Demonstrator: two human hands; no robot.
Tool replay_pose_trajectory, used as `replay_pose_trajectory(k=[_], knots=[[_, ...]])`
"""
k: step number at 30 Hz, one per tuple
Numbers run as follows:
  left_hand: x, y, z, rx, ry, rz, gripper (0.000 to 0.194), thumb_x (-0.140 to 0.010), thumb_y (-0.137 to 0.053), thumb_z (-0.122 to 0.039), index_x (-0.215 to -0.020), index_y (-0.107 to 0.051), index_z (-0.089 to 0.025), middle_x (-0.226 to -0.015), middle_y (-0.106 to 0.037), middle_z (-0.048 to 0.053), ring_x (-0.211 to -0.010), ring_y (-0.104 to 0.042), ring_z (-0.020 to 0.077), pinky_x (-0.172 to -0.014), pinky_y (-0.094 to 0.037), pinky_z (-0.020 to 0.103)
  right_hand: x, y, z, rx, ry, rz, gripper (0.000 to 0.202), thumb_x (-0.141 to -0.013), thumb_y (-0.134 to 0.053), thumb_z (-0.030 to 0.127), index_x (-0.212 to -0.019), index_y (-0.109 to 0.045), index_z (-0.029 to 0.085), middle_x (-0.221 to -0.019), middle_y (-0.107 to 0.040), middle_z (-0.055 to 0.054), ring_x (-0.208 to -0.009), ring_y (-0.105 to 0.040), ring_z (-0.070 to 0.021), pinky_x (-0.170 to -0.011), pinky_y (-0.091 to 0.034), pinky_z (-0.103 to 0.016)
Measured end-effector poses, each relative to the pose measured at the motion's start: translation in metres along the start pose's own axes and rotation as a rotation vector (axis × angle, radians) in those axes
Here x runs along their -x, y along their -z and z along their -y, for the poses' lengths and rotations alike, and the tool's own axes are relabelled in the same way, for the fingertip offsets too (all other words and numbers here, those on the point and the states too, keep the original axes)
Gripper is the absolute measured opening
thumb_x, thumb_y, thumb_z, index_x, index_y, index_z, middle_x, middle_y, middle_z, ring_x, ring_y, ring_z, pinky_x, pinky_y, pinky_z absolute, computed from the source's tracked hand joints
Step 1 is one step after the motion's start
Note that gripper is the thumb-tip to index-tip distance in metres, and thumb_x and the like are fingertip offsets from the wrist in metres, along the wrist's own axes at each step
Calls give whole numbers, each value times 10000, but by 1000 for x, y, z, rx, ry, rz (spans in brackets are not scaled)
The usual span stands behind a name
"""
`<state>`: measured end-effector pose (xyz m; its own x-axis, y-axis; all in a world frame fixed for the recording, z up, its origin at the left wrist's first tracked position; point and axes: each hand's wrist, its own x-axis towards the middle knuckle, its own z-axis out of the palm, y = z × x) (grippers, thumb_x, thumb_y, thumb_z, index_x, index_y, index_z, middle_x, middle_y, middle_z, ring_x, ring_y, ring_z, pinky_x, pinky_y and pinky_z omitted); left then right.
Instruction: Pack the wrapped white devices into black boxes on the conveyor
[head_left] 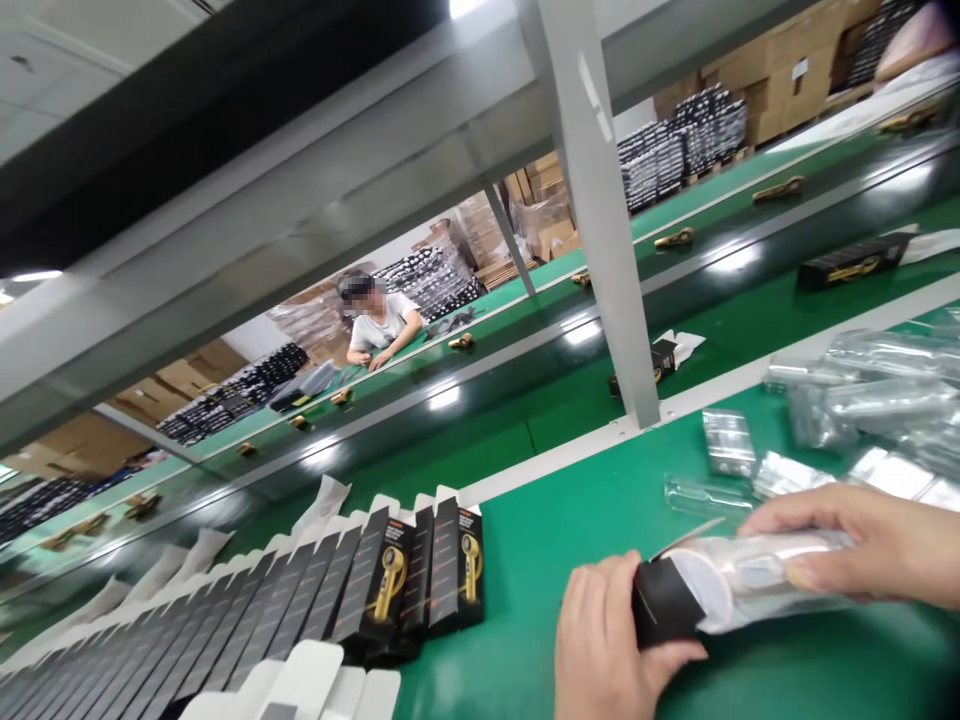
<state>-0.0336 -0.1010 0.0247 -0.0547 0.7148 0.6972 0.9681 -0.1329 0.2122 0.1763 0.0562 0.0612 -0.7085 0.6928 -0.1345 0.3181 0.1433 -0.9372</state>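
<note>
My left hand (604, 635) is wrapped around a black box (664, 605) whose end flap stands open toward the right. In my right hand (862, 540) is a clear plastic package (772, 575), its round white end at the mouth of the box. How far the package reaches inside is hidden. Beyond my right hand lie clear plastic blister trays (877, 385) and small silvery packets (727, 440). A long row of black boxes (375, 580) printed with a gold handheld device stands on the green table to the left.
A grey post (600, 220) rises from the table's far edge (540, 465) under a slanting beam. Behind it, a conveyor (510, 345) carries gold devices (679, 238) and a black box (855, 260). A person (382, 325) sits across it. White flaps (300, 685) show at the front left.
</note>
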Motion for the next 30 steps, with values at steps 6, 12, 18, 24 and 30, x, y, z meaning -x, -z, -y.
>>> replay_pose_trajectory(k=[6,12,18,24,30], knots=[[-2,1,-3,-20,8,4,684,-803,-412,-673,-1236,-499,-150,-990,-673,114,-864,-644,223,-751,-529,354,-1,24,15,30,-25,178,451,-688,-581,635,-904,-734,270,-803,-694,-16,-711,-594,-217,-586,-400,-253],[-1,-5,-4,-28,1,-5,675,-809,-419,-666,-1229,-511,-146,-990,-678,117,-853,-646,227,-741,-525,360,-1,42,19,124,-19,230,374,-763,-575,584,-956,-729,302,-925,-702,-6,-884,-630,-278,-761,-477,-303],[0,-8,-14,-64,-90,-2,652,-848,-359,-649,-1203,-533,-130,-965,-689,111,-876,-648,237,-837,-493,394,5,25,18,211,-42,221,211,-793,-597,417,-952,-697,320,-938,-699,27,-915,-628,-247,-777,-473,-279],[1,-14,-18,-81,-155,-13,633,-875,-320,-639,-1141,-574,-124,-940,-697,102,-860,-648,244,-857,-477,405,9,-12,19,255,-18,228,167,-801,-563,295,-920,-680,304,-955,-678,25,-926,-614,-222,-801,-468,-283],[1,-19,-18,-69,-160,-19,600,-896,-311,-615,-1123,-575,-127,-904,-692,105,-792,-641,239,-772,-493,395,6,-8,9,279,-1,233,152,-816,-572,343,-955,-626,309,-933,-661,22,-896,-611,-223,-775,-487,-308]])
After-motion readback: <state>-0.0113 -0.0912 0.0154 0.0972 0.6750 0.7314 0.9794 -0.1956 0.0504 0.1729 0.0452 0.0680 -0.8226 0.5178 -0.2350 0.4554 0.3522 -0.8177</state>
